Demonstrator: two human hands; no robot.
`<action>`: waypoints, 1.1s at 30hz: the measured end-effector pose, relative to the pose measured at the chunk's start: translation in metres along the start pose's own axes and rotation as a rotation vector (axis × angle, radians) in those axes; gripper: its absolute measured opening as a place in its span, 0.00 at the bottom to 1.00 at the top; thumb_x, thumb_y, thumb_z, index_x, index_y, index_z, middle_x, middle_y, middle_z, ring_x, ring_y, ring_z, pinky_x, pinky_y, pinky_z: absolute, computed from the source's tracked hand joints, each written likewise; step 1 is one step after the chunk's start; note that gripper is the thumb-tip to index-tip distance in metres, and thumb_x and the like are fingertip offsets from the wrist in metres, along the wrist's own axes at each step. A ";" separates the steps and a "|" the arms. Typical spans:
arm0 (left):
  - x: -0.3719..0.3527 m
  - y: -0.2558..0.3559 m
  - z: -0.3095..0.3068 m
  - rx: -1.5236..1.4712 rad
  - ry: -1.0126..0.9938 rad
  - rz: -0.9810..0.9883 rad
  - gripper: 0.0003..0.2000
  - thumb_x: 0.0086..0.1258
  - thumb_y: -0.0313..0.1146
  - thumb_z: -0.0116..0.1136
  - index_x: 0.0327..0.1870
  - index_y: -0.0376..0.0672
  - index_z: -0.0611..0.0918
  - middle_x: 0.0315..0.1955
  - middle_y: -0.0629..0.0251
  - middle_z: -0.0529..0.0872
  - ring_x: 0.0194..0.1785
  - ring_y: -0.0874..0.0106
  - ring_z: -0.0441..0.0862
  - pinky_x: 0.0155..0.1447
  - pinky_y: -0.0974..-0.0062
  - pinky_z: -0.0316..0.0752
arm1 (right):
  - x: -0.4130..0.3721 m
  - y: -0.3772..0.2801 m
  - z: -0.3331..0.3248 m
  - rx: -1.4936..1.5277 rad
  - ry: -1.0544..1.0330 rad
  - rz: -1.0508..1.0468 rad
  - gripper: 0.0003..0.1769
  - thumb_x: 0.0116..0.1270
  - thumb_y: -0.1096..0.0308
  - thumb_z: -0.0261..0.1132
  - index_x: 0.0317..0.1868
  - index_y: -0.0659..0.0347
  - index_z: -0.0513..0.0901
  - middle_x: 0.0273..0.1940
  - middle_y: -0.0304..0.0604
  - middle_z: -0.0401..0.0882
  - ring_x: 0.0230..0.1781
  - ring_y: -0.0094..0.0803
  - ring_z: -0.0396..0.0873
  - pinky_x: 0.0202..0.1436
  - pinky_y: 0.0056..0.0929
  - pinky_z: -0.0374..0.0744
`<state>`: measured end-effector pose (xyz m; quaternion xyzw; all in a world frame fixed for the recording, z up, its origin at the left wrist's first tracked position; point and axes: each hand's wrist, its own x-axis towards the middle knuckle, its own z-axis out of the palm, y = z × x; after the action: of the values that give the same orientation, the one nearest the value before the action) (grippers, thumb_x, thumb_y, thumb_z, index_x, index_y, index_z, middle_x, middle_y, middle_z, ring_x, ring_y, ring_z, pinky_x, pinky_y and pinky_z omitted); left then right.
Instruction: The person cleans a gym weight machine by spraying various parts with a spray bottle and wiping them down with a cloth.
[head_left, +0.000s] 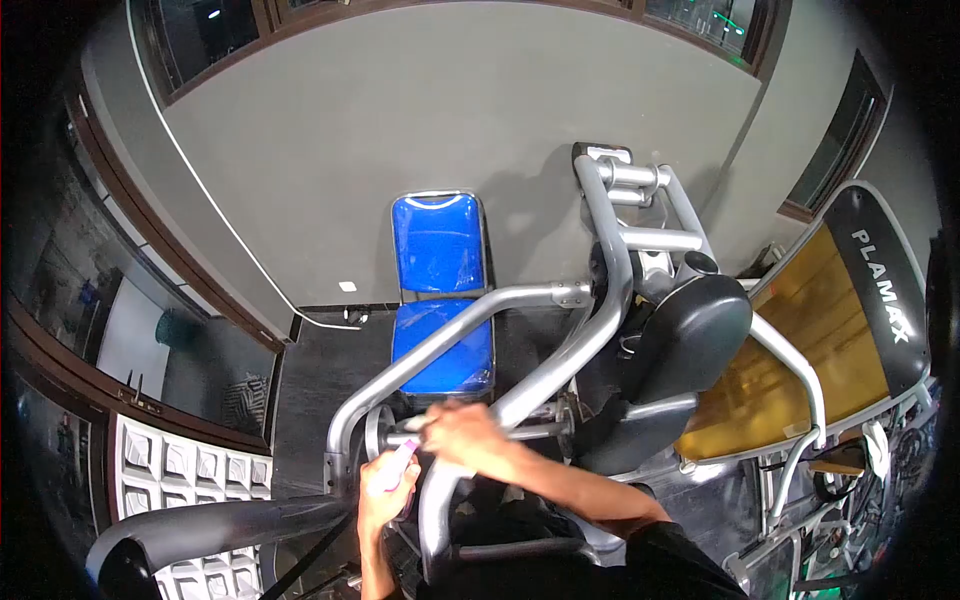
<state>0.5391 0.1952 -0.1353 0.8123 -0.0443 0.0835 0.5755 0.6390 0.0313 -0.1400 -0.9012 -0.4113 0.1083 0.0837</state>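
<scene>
My left hand (385,492) is closed around a small pink-and-white bottle (402,462), its pink top pointing up and to the right. Just above it, my right hand (465,437) is curled at the horizontal metal bar (538,432) of a gym machine, its fingers smeared by motion. Something whitish shows by those fingertips, too blurred to name. My right forearm crosses over the machine's curved silver tube (560,362). A round silver disc (376,434) sits at the bar's left end, close to both hands.
A blue chair (440,345) stands by the grey wall behind the machine. The black padded seat back (690,335) is to the right, before a yellow-and-black PLAMAX panel (815,330). A thick dark padded arm (230,528) juts out lower left, above a white patterned panel (180,458).
</scene>
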 end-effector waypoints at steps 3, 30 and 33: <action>-0.002 -0.003 -0.006 0.003 0.006 -0.008 0.06 0.65 0.30 0.62 0.31 0.37 0.80 0.16 0.70 0.79 0.19 0.80 0.77 0.25 0.79 0.71 | 0.019 -0.029 0.001 0.183 -0.152 -0.006 0.15 0.54 0.63 0.65 0.38 0.66 0.84 0.36 0.49 0.85 0.39 0.41 0.85 0.37 0.41 0.84; -0.001 0.026 -0.001 0.033 -0.126 0.011 0.07 0.59 0.29 0.66 0.34 0.37 0.83 0.26 0.61 0.84 0.27 0.72 0.82 0.34 0.75 0.76 | -0.049 0.086 -0.053 -0.050 0.209 0.329 0.14 0.55 0.64 0.63 0.43 0.50 0.85 0.41 0.45 0.79 0.37 0.40 0.83 0.40 0.38 0.82; 0.002 0.032 0.002 0.024 -0.162 -0.048 0.07 0.59 0.28 0.66 0.35 0.37 0.83 0.26 0.60 0.85 0.28 0.71 0.83 0.35 0.74 0.77 | -0.093 0.131 -0.072 0.054 0.549 0.611 0.13 0.53 0.71 0.63 0.40 0.49 0.86 0.45 0.47 0.79 0.44 0.45 0.81 0.42 0.41 0.81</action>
<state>0.5353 0.1827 -0.1058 0.8241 -0.0701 0.0044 0.5620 0.6933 -0.1287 -0.0905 -0.9747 -0.0843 -0.1055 0.1781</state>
